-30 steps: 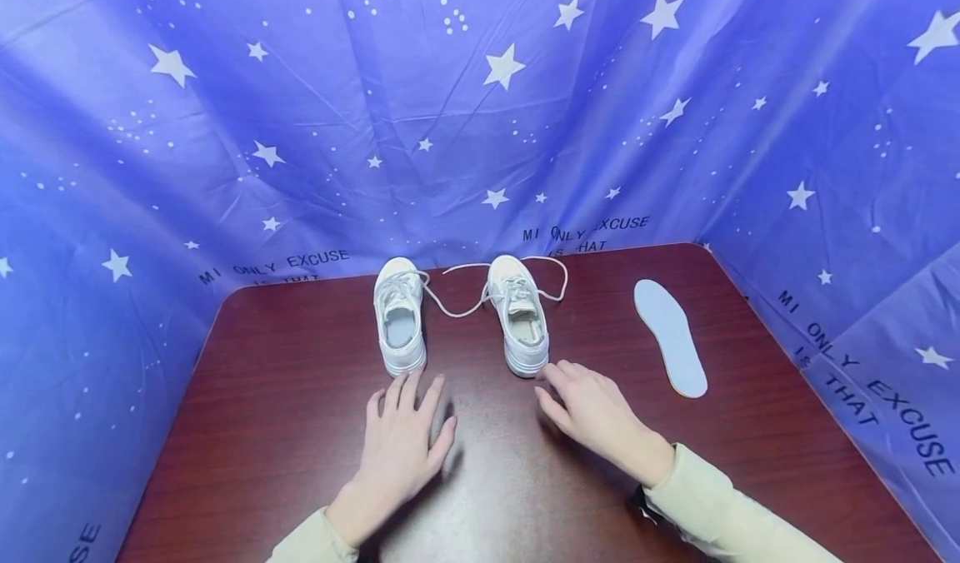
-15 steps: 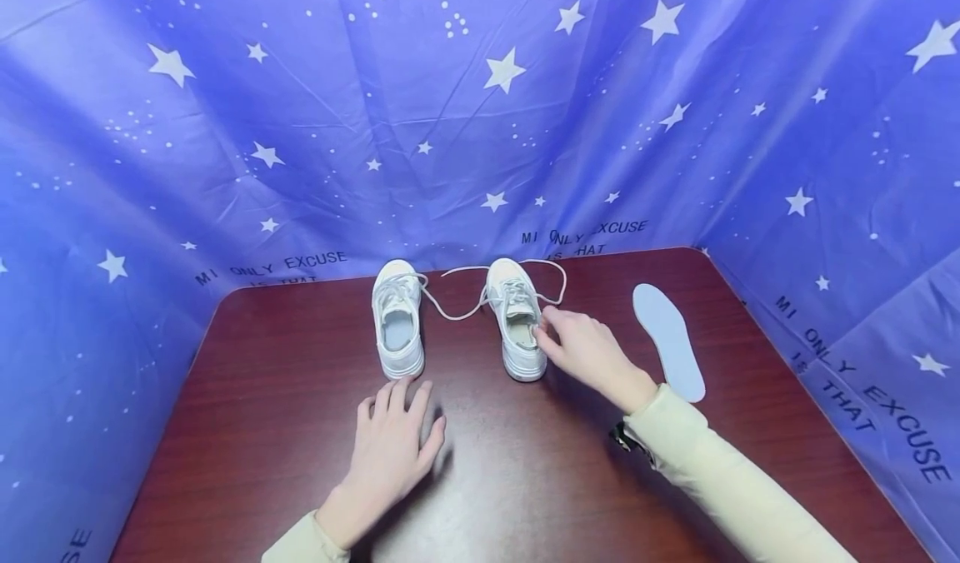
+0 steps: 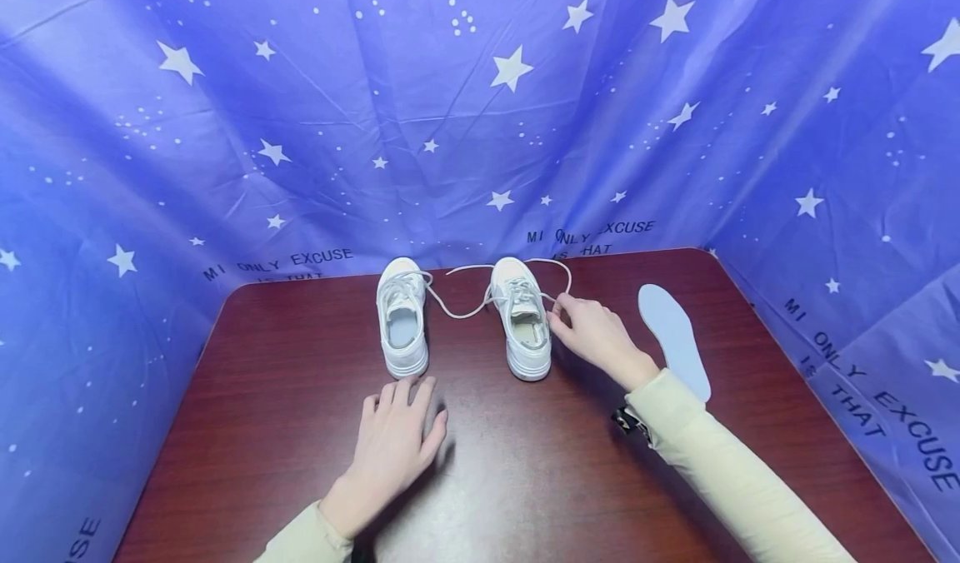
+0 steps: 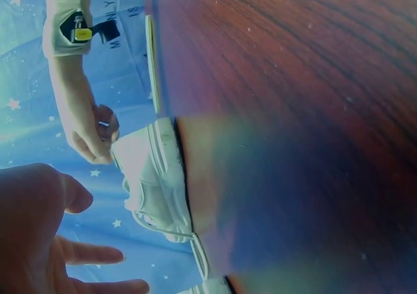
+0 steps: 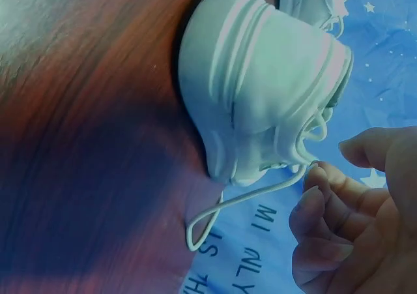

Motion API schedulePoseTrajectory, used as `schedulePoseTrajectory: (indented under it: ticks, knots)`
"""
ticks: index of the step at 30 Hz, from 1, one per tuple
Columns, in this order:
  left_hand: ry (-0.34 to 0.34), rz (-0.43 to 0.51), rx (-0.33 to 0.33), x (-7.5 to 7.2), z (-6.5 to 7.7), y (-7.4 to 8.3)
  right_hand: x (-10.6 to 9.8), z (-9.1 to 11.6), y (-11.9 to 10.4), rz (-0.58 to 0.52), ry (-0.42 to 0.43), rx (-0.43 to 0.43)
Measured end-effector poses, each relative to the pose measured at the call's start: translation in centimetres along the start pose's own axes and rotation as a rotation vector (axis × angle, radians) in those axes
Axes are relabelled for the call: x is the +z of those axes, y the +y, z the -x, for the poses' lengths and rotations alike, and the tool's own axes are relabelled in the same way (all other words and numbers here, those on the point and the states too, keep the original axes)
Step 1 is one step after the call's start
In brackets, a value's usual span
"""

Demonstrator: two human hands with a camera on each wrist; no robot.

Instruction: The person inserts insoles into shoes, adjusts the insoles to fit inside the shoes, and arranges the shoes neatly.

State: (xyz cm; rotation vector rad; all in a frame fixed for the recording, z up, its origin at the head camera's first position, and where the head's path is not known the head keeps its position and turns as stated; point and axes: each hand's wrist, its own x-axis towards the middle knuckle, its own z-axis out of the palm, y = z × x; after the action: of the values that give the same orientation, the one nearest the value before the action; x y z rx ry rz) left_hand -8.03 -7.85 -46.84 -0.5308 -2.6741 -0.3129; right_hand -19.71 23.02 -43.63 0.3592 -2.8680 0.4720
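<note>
Two white lace-up sneakers stand on the table, toes toward the curtain: a left sneaker [image 3: 403, 313] with a pale insole [image 3: 402, 330] inside, and a right sneaker [image 3: 529, 359] with its opening facing up. My right hand [image 3: 596, 334] is beside the right sneaker's outer side. In the right wrist view its fingers [image 5: 319, 206] curl loosely, the index fingertip right at the shoelace [image 5: 260, 191], while the thumb [image 5: 371, 149] stays apart. Behind the left sneaker's heel, my left hand [image 3: 393, 430] hovers with fingers spread, holding nothing.
A loose light-blue insole [image 3: 671, 330] lies on the right of the dark red-brown table [image 3: 247, 413], partly behind the right forearm. Lace ends [image 3: 457, 313] trail between the sneakers. A blue starry curtain [image 3: 337, 130] encloses the back and sides.
My right hand has moved from behind the right sneaker's heel, forward past its opening, to its outer side near the lace. My left hand has stayed almost in place; sneakers and loose insole have not moved.
</note>
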Motion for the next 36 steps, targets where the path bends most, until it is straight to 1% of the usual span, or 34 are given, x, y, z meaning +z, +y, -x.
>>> schedulePoseTrajectory:
  ticks: [3, 7, 11, 15, 19, 26, 28, 30, 36]
  knots:
    - [-0.012, -0.006, -0.001, -0.1, 0.1, 0.0, -0.1, -0.6, 0.0, -0.003, 0.007, -0.005]
    - [-0.018, -0.012, 0.003, -0.1, 0.2, 0.0, 0.0, -2.0, -0.1, -0.018, -0.007, -0.002]
    - [-0.017, -0.016, 0.009, -0.1, 0.3, -0.1, 0.6, -3.4, 0.0, -0.031, -0.058, 0.014]
    - [-0.029, -0.024, 0.008, 0.1, 0.5, 0.0, 1.2, -4.2, 0.1, -0.034, -0.119, 0.025]
    - [-0.024, -0.029, 0.012, 0.2, 0.6, 0.0, 1.7, -4.4, 0.2, -0.046, -0.147, 0.03]
    - [0.036, -0.032, 0.031, 0.1, 0.2, -0.3, 2.5, -4.7, 0.6, -0.08, -0.11, -0.029]
    - [0.044, -0.028, 0.036, 0.1, 0.1, -0.4, 2.6, -4.6, 0.7, -0.084, -0.108, -0.027]
    - [0.047, -0.027, 0.039, 0.1, 0.1, -0.4, 2.6, -4.5, 0.7, -0.102, -0.122, -0.012]
    - [0.056, -0.023, 0.043, 0.1, -0.1, -0.5, 2.1, -3.7, 0.7, -0.266, -0.195, 0.021]
